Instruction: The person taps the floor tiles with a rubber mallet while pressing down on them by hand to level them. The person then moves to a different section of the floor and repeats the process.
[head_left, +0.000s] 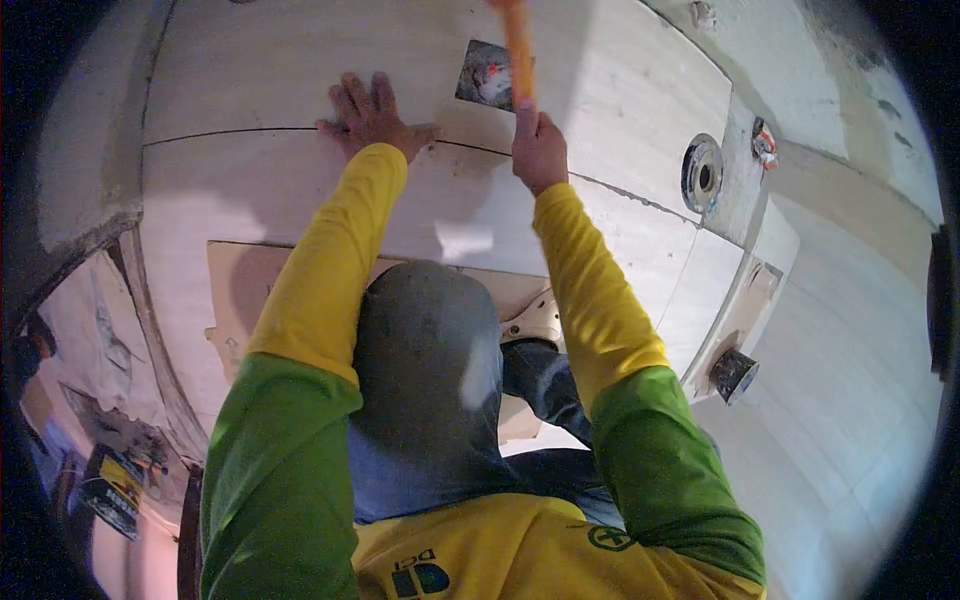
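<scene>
My left hand (368, 116) lies flat, fingers spread, on a pale wall tile (250, 70), just above the joint line between two tiles. My right hand (538, 148) is closed around an orange handle (518, 50) that runs up out of the top of the view; its head is hidden. The handle passes in front of a square cut-out (482, 75) in the tile, where something red and grey shows inside. Both arms wear yellow and green sleeves, and my bent knee in jeans is below them.
A round pipe fitting (702, 172) sits in the tiled wall to the right, with a small red and white object (764, 143) beside it. A dark round drain piece (734, 375) stands lower right. Cardboard (235, 290) lies under my knee. A doorway opens at the left.
</scene>
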